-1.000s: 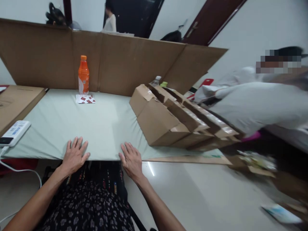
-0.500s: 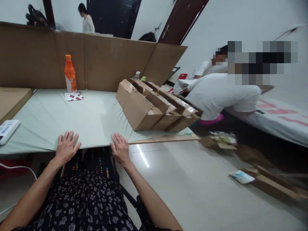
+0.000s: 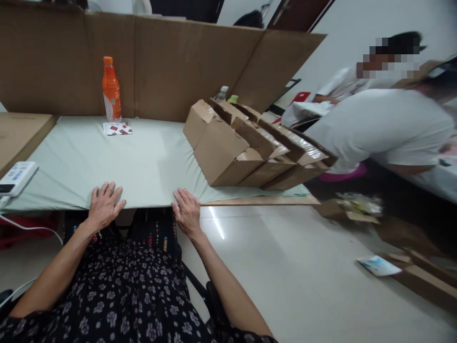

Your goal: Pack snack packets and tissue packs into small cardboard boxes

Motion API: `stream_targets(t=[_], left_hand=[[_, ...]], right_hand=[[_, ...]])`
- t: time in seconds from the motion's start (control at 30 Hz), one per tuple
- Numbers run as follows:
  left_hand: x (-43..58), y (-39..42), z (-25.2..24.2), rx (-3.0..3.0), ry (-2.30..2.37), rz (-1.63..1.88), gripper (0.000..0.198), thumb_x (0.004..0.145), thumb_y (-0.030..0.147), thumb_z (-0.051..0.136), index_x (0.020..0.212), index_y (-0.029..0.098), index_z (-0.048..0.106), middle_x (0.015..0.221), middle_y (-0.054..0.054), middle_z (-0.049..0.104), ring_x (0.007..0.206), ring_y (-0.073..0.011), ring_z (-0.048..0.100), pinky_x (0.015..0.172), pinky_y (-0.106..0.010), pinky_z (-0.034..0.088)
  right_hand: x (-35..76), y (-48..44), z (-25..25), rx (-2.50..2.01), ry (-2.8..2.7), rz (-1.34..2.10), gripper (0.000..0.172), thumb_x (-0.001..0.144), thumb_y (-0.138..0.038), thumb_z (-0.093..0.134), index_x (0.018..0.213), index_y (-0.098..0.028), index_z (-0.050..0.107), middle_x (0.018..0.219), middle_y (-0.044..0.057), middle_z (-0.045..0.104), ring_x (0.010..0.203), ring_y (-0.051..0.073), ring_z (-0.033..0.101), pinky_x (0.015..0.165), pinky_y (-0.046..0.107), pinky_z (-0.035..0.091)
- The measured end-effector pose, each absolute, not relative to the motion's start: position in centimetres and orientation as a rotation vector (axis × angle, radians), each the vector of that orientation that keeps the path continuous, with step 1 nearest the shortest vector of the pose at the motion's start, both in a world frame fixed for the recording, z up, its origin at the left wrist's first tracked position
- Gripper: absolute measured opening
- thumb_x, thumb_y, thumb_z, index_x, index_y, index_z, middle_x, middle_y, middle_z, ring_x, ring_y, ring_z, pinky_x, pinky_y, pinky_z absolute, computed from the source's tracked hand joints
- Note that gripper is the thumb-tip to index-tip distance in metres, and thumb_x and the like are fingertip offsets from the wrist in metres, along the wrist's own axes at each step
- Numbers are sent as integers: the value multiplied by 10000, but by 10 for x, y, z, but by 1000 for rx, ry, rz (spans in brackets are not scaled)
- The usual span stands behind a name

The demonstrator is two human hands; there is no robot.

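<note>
My left hand [image 3: 104, 204] lies flat on the near edge of the cloth-covered table [image 3: 143, 162], fingers stretched out. On the same edge, a little to the right, rests my right hand [image 3: 187, 210], also open and holding nothing. Just beyond my right hand stand several open cardboard boxes [image 3: 228, 157] side by side; what is in them is hidden. An orange bottle [image 3: 112, 93] stands upright at the back of the table. In front of it lies a white packet [image 3: 117, 128] with a dark red pattern.
A cardboard screen [image 3: 185, 62] runs along the table's back. At left are a white device [image 3: 19, 178] with a cable and a flat carton [image 3: 24, 133]. Cardboard boxes [image 3: 421, 276] lie on the floor at right, near a person in a white top [image 3: 385, 128].
The view has tilted down and turned left, so the table and boxes sit higher and farther right. Both hands stay on the table edge. The person at right has shifted.
</note>
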State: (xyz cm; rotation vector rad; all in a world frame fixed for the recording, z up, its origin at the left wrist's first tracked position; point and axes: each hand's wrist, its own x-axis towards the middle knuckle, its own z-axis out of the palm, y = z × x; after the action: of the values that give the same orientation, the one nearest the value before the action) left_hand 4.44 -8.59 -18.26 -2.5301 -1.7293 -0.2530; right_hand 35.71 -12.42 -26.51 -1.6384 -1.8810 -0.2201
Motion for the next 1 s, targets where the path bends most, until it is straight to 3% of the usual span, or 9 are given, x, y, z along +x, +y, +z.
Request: stream_targets(t=[0.27, 0.73, 0.9, 1.0], left_hand=[[34, -86, -181, -2596, -1731, -252, 495, 1030, 427, 473, 1475, 230, 566, 1637, -108, 467, 1543, -321, 363, 1254, -523, 256], [23, -73, -194, -2522, -1523, -446, 488, 993, 388, 442, 1367, 176, 672, 1500, -187, 606, 1420, -392, 528, 1151, -603, 391], [21, -71, -197, -2504, -1487, -465, 511, 990, 394, 412, 1360, 164, 680, 1488, -196, 613, 1404, -409, 542, 1132, -631, 402], [15, -68, -200, -2510, -1449, -464, 503, 977, 398, 421, 1339, 184, 696, 1469, -181, 633, 1383, -407, 566, 1107, -628, 438]], right_hand=[[357, -126, -268, -1609, -1873, -203, 435, 1051, -313, 420, 1394, -173, 648, 1484, 164, 618, 1430, 304, 485, 1169, 502, 321], [346, -116, -254, -1554, -1832, -313, 391, 1006, -249, 498, 1344, -171, 678, 1431, 143, 664, 1372, 285, 555, 1131, 456, 394], [360, -123, -219, -1505, -1783, -280, 297, 1020, -266, 501, 1173, -222, 751, 1196, 91, 782, 1159, 231, 694, 1006, 370, 511], [395, -126, -174, -1494, -1613, -360, 345, 1038, -285, 477, 1300, -199, 684, 1278, 132, 738, 1236, 245, 652, 1059, 403, 493]])
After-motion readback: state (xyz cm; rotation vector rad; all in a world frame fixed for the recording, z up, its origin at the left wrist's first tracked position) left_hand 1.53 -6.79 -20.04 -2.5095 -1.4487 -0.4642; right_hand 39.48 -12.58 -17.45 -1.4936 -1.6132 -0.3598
